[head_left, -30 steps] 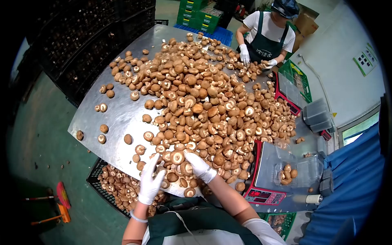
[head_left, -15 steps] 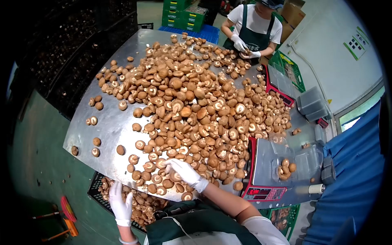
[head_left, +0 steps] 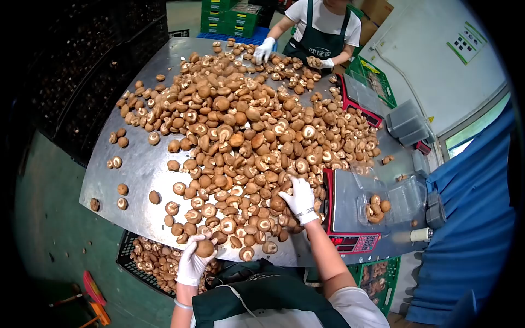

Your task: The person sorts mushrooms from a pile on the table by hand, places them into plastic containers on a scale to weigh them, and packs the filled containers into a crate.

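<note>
Brown shiitake mushrooms (head_left: 235,139) lie heaped over the metal table (head_left: 142,175). At the near edge my gloved left hand (head_left: 191,263) is closed around one shiitake mushroom (head_left: 205,249), its cap showing above the fingers. My gloved right hand (head_left: 301,199) reaches into the right side of the heap, close to the scale, with thumb and fingers closed about a mushroom (head_left: 278,204); part of the grip is hidden by the glove. Below the left hand, a black crate (head_left: 127,249) full of mushrooms stands under the table edge.
A red scale (head_left: 355,243) carries a clear plastic tray (head_left: 362,210) with several mushrooms. Clear containers (head_left: 407,123) are stacked behind it. Across the table a co-worker (head_left: 322,33) handles mushrooms beside a second scale (head_left: 361,101). Green crates (head_left: 240,22) stand behind.
My left hand has come up from over the black crate to the table edge and now holds a mushroom. My right hand has moved right and farther in. The co-worker's hands have parted.
</note>
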{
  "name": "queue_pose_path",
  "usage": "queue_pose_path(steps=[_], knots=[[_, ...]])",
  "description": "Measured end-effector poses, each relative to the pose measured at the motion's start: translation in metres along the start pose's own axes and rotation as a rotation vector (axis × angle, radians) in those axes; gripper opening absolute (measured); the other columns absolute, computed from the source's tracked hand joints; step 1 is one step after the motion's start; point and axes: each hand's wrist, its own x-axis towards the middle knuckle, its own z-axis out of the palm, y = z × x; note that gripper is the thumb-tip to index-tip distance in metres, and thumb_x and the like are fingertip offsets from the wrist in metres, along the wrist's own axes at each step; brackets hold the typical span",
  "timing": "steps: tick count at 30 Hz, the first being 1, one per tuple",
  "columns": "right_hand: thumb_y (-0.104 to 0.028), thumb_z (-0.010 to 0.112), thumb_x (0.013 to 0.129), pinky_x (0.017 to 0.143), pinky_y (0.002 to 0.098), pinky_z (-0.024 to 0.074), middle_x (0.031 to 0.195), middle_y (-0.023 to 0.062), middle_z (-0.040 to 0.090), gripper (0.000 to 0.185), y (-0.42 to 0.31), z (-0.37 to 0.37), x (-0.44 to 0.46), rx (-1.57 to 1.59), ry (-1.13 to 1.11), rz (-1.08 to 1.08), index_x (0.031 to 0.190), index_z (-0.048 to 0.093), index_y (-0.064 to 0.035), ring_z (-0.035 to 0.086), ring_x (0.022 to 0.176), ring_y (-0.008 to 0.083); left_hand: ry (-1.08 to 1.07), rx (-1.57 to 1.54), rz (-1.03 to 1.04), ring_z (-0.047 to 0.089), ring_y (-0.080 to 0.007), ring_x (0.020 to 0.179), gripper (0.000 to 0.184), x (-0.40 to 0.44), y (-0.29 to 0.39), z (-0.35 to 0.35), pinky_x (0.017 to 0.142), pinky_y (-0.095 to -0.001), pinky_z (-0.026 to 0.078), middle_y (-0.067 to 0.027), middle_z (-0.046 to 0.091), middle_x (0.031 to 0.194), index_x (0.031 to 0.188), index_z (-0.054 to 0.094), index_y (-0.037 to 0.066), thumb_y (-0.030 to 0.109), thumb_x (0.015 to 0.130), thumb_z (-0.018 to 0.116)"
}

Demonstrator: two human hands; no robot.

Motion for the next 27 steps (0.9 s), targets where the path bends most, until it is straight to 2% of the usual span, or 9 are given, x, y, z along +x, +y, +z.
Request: queue_pose_path(steps=[3,5,9,13,15,17,19,23,27], knots=[[-0.029,0.072,0.075,0.089,0.0376,0.0447,0.111,0.0123,0.058,0.057,0.019,0.003,-0.009,0.456,-0.054,0.101,0.122,0.052,-0.006,0.056,0.102,0.028,-0.028,0.063,-0.059,0.062,-0.0295,0.092,0.021,0.012,-0.011,-0.007,0.076,-0.0377,0.054,-0.0164,0.062,0.099,0.096,0.055,0.001,0.02,0.091,0.052],[-0.024,0.066,0.085,0.091,0.0303,0.0462,0.117,0.0084,0.054,0.055,0.014,-0.013,-0.016,1.259,-0.193,0.26,0.131,0.044,-0.0045,0.054,0.107,0.0178,0.003,0.222,-0.103,0.064,-0.025,0.083,0.02,0.014,-0.017,0.001,0.076,-0.0361,0.053,-0.0139,0.064,0.089,0.102,0.057,-0.001,0.015,0.092,0.05],[-0.025,0.064,0.086,0.082,0.0326,0.0531,0.118,0.0113,0.053,0.065,-0.015,-0.039,-0.038,1.863,-0.456,0.37,0.138,0.031,-0.0035,0.06,0.1,0.022,-0.144,0.522,-0.103,0.062,-0.0208,0.092,0.027,0.019,-0.023,0.026,0.086,-0.0318,0.048,-0.0135,0.064,0.098,0.114,0.055,-0.003,0.013,0.094,0.047],[-0.016,0.07,0.08,0.079,0.0244,0.0491,0.118,0.0076,0.052,0.067,-0.054,-0.038,-0.056,1.592,-0.57,0.203,0.137,0.036,-0.0046,0.058,0.095,0.0119,-0.214,0.609,-0.081,0.06,-0.0186,0.096,0.033,0.026,-0.03,0.033,0.089,-0.0305,0.046,-0.0124,0.063,0.103,0.121,0.051,-0.004,0.017,0.095,0.046],[-0.013,0.074,0.074,0.079,0.0244,0.0472,0.111,0.004,0.055,0.068,-0.078,-0.048,-0.067,1.082,-0.587,0.058,0.134,0.043,-0.0082,0.056,0.091,0.01,-0.235,0.564,-0.094,0.059,-0.0158,0.097,0.038,0.027,-0.032,0.033,0.09,-0.0277,0.044,-0.0102,0.061,0.106,0.128,0.046,-0.002,0.019,0.096,0.048],[-0.013,0.077,0.068,0.081,0.0279,0.0469,0.096,0.0066,0.06,0.061,-0.11,-0.063,-0.076,0.862,-0.458,-0.04,0.123,0.053,-0.0088,0.059,0.088,0.017,-0.265,0.561,-0.118,0.048,-0.0162,0.117,0.048,0.022,-0.028,0.039,0.1,-0.0279,0.037,-0.0101,0.05,0.129,0.137,0.038,0.0,0.02,0.095,0.05],[-0.015,0.077,0.067,0.081,0.0294,0.0475,0.101,0.0103,0.061,0.058,-0.121,-0.056,-0.086,0.753,-0.337,-0.165,0.12,0.054,-0.0079,0.06,0.091,0.0224,-0.294,0.555,-0.096,0.044,-0.0168,0.122,0.051,0.021,-0.031,0.034,0.102,-0.0282,0.035,-0.0098,0.046,0.134,0.138,0.036,0.0,0.019,0.094,0.052],[-0.015,0.077,0.068,0.074,0.0308,0.0474,0.098,0.0108,0.059,0.053,-0.131,-0.049,-0.098,0.86,-0.251,-0.209,0.115,0.054,-0.0078,0.059,0.086,0.0248,-0.228,0.367,-0.241,0.044,-0.0182,0.123,0.052,0.015,-0.032,0.024,0.104,-0.0298,0.034,-0.0099,0.046,0.134,0.138,0.036,0.0,0.017,0.092,0.054],[-0.013,0.076,0.071,0.073,0.0279,0.048,0.098,0.0096,0.061,0.043,-0.134,-0.048,-0.108,0.894,-0.371,-0.078,0.107,0.054,-0.0039,0.06,0.081,0.0189,-0.268,0.415,-0.13,0.048,-0.0176,0.119,0.048,0.008,-0.025,0.026,0.1,-0.0298,0.039,-0.0094,0.049,0.13,0.134,0.04,-0.001,0.013,0.091,0.053]])
